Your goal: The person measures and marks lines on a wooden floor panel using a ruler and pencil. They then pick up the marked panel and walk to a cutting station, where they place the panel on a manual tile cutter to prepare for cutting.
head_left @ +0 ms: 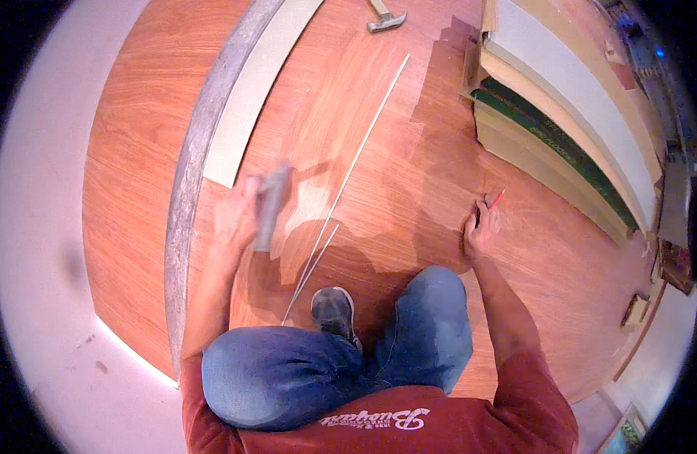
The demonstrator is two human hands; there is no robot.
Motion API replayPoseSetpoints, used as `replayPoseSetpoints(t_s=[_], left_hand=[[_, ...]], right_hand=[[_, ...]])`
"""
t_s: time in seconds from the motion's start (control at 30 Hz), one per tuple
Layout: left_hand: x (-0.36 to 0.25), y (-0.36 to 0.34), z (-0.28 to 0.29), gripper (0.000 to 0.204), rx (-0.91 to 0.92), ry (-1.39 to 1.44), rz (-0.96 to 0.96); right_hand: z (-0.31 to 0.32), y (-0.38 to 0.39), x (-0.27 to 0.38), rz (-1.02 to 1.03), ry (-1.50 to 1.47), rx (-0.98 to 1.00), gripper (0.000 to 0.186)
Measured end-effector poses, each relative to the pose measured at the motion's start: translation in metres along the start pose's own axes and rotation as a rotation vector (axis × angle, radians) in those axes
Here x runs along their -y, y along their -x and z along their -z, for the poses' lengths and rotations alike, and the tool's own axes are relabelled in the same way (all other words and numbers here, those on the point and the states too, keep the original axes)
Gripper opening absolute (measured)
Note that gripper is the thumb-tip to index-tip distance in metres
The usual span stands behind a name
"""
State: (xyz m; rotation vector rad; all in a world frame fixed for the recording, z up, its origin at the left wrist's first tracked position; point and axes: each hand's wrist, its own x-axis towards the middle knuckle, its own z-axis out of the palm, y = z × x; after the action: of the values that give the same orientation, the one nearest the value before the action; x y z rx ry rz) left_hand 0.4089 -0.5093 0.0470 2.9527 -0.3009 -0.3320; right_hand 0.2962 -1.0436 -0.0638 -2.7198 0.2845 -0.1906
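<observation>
My left hand is blurred by motion above the wood-look floor, its fingers closed around a grey, bar-shaped tool. The blur hides what kind of tool it is. To the right, my right hand is low over the boards, with a slim red pencil sticking up from its fingers. Between the two hands lies a long, thin white strip, with a shorter thin strip angled beside its near end. A pale plank lies just beyond my left hand.
Along the left runs a long grey, rough-faced bar. A claw hammer lies at the far side. Stacked long cardboard boxes and a pale board fill the right. My shoe stands on the floor near the strips.
</observation>
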Motion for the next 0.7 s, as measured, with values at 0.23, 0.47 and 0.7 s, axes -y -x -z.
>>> replayPoseSetpoints(t_s=[0.23, 0.47, 0.7], left_hand=[[-0.06, -0.005, -0.013, 0.035, 0.036, -0.123, -0.441], [-0.084, -0.044, 0.005, 0.048, -0.035, 0.124, -0.396], [-0.032, -0.07, -0.067, 0.082, -0.205, 0.264, 0.063]], right_hand=[[0.046, -0.051, 0.208, 0.109, -0.529, 0.359, 0.042], [-0.008, -0.077, 0.231, 0.602, 0.029, 0.515, 0.042], [-0.022, -0.151, 0.163, 0.097, -0.097, 0.409, 0.036]])
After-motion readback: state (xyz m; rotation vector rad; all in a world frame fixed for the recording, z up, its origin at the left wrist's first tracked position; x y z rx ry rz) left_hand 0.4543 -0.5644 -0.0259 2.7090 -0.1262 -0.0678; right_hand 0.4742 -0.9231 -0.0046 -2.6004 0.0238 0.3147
